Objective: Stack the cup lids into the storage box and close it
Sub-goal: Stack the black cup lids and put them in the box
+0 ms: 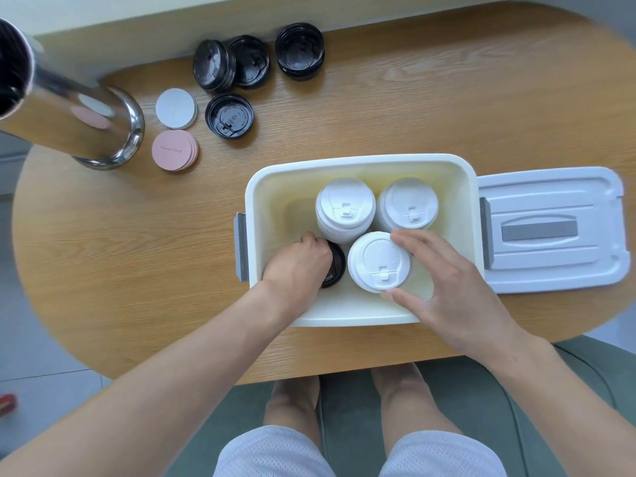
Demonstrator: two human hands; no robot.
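The white storage box [358, 164] stands open on the wooden table, near its front edge. Inside are three stacks of white cup lids: one at back left [345, 208], one at back right [407, 204], one at front [377, 259]. My left hand [299, 266] reaches into the box's front left corner and grips a black lid stack [336, 265], mostly hidden under my fingers. My right hand [444, 273] holds the front white stack between thumb and fingers. The box's white cover [550, 232] lies flat to the right of the box.
Several black lid stacks [230, 115] [299, 51] [213, 65] sit at the table's back left. A white disc stack [176, 108] and a pink one [175, 150] lie beside a shiny metal cylinder [79, 111]. My knees and a green seat show below the table edge.
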